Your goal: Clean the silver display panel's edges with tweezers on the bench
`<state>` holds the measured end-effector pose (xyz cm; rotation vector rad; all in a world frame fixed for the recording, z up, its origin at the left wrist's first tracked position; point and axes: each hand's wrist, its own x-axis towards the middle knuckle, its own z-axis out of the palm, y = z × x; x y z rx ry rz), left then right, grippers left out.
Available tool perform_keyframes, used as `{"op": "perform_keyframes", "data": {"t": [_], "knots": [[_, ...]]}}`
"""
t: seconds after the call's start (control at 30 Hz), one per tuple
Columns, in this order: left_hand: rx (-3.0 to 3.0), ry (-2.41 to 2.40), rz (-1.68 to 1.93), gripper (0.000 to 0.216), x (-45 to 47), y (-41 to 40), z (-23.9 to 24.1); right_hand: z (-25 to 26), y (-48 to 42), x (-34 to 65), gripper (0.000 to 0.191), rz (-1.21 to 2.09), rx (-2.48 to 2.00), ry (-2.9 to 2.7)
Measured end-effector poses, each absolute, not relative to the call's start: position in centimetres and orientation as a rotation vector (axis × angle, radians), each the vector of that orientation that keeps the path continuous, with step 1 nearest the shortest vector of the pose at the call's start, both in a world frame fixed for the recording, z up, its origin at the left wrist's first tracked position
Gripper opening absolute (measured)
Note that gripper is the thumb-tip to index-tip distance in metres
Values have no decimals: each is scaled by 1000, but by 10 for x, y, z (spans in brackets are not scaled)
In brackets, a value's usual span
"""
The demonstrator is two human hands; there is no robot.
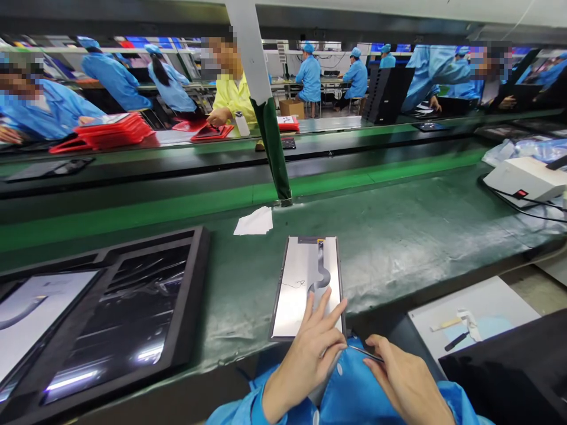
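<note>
A silver rectangular display panel (301,277) with a grey flex cable on its back lies at the near edge of the green bench. My left hand (310,348) rests on the panel's near end, its fingers stretched out flat. Just right of it, my right hand (398,378) is closed in a pinch on thin metal tweezers (365,353), whose tip points left toward my left hand.
A black foam tray (133,319) with dark panels sits at the left. A white paper scrap (254,221) and a green post (274,153) stand behind the panel. A white device (525,177) with cables is at right. Other workers sit across the belt (177,200).
</note>
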<state>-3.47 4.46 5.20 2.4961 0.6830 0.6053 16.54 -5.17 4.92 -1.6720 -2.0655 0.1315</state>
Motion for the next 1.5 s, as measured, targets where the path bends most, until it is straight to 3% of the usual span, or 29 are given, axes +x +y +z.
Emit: {"op": "perform_keyframes", "data": {"t": [0.23,0.73,1.03,1.23,1.33,1.5], "knots": [[2486,702,608,26,-32,42,50,46,-53,170,44,-27,-1644,-2075],[2452,735,693,23,-33,45,40,58,-46,167,36,370,-1602,-1991],[2447,725,688,22,-28,40,41,56,-60,177,31,312,-1639,-1954],[2407,656,682,23,-33,44,46,48,-59,175,25,721,-1671,-1740],[2373,666,684,30,-46,51,47,44,-54,167,32,981,-1661,-1588],[2411,687,689,26,-55,53,47,40,-54,158,35,980,-1659,-1492]]}}
